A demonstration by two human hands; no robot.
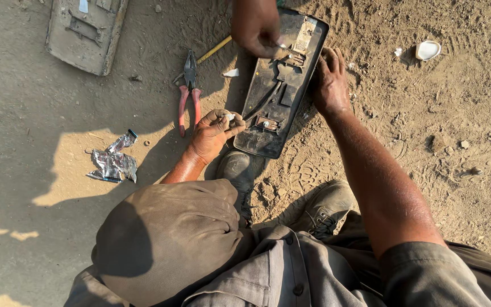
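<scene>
black plastic panel (268,113), long and shallow, lies inside-up on the sandy ground (461,170) just ahead of the person's boots (237,167), with its ribs, a slanted bar and small metal fittings exposed.

the left hand (214,133) sits at the panel's near left edge. its fingers are curled in and pinched on a small pale piece (229,117); what the piece is, i cannot tell. the right hand (331,79) lies on the panel's right rim, fingers loose and spread over the edge, gripping nothing, only steadying it.

a co-worker's hand (255,25) reaches in from the top and presses something small and metallic at the fitting near the far end. a yellow-handled tool (214,50) shows just beside that hand.

as a judgement, the work looks mid-way. the panel is already opened up and being handled at two spots, and the red-handled pliers (188,91) lie set down on the dirt to the left. no fitting looks clearly finished or closed over.

a crumpled foil wrapper (113,162) lies further left, a second grey panel (86,31) rests at the top left, and a white cap (428,50) sits well apart on the right.
</scene>
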